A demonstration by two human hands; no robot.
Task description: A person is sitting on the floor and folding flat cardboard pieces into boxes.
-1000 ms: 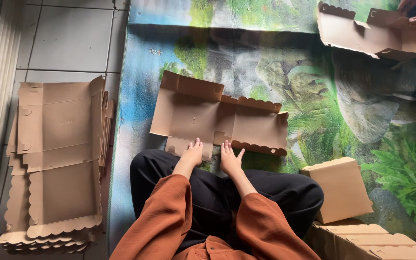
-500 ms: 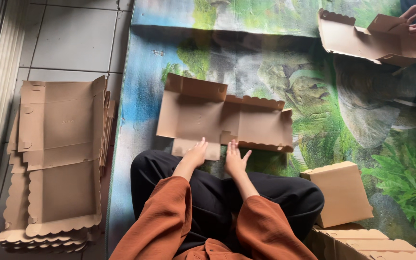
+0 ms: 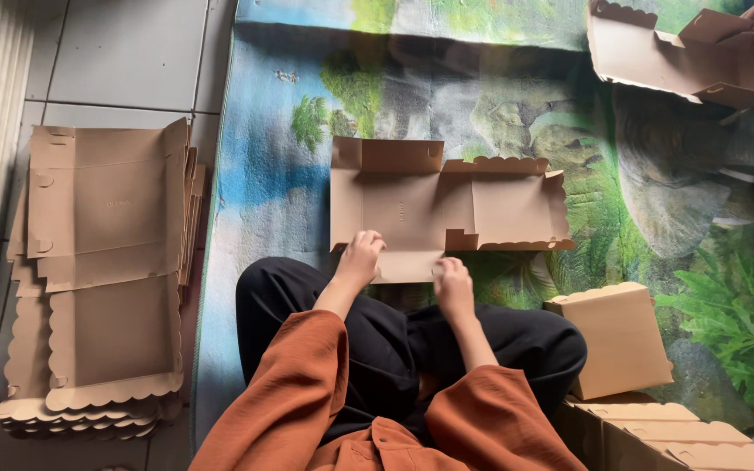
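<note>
Both hands have curled closed on the near flap — left hand (image 3: 361,254), right hand (image 3: 452,279) — box blank (image 3: 442,205) lying long-axis sideways.

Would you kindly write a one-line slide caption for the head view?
Seated person's left hand and right hand press the near flap of a half-folded cardboard box on a printed mat.

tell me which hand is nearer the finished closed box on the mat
Right. The right hand rests on the near flap of the flat box blank, a short way left of the closed box; the left hand is farther left.
</note>
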